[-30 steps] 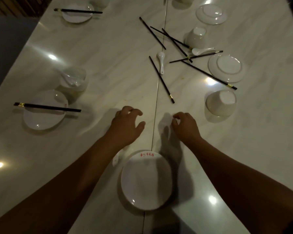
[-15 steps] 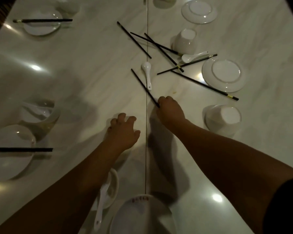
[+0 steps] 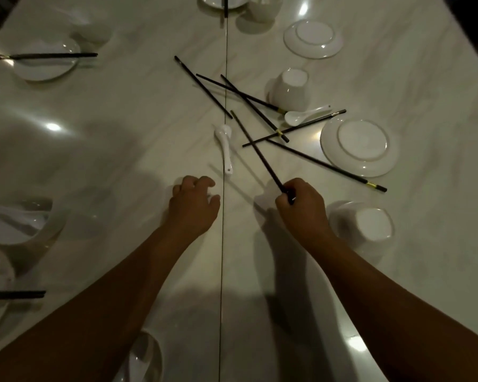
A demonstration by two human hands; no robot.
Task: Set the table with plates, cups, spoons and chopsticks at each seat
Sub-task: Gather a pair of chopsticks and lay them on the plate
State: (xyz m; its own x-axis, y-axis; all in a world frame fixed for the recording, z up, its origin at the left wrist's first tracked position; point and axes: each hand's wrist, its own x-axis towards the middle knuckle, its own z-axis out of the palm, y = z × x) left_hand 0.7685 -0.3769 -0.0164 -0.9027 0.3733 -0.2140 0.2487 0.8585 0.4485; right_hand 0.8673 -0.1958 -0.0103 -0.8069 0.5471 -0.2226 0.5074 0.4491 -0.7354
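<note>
- A pale, marble-patterned desk (image 3: 122, 166) fills the dimly lit view, with a thin dark seam running down its middle.
- The right hand (image 3: 301, 208) is clamped around the near end of one slim black chopstick (image 3: 257, 153). The stick's far tip points away towards the seam and crosses another stick of the heap.
- The left hand (image 3: 193, 208) rests just left of the seam. Its fingers are loosely curled with their tips on the desk, and it holds nothing that I can see.
- A heap of loose black chopsticks (image 3: 204, 88) lies scattered beyond the hands, straddling the seam.
- A white ceramic spoon (image 3: 226, 146) lies along the seam just beside the held stick, and a second white spoon (image 3: 298, 117) sits at the heap's right edge.
- On the right side, a white plate lying face down (image 3: 362, 147) sits near the heap, and an upturned white cup (image 3: 364, 227) stands just beside the right wrist.
- At the far left, a round white plate (image 3: 47, 67) already carries a pair of dark chopsticks (image 3: 53, 55) across it, so that seat looks laid.
- The step in hand seems to be gathering a pair of chopsticks for a seat on the right that is not yet laid.
- The next move calls for a matching second stick from the heap, with its ends lined up against the first.
- That pick should avoid dragging the crossed sticks or knocking the nearby spoon. The left hand is free to help.
</note>
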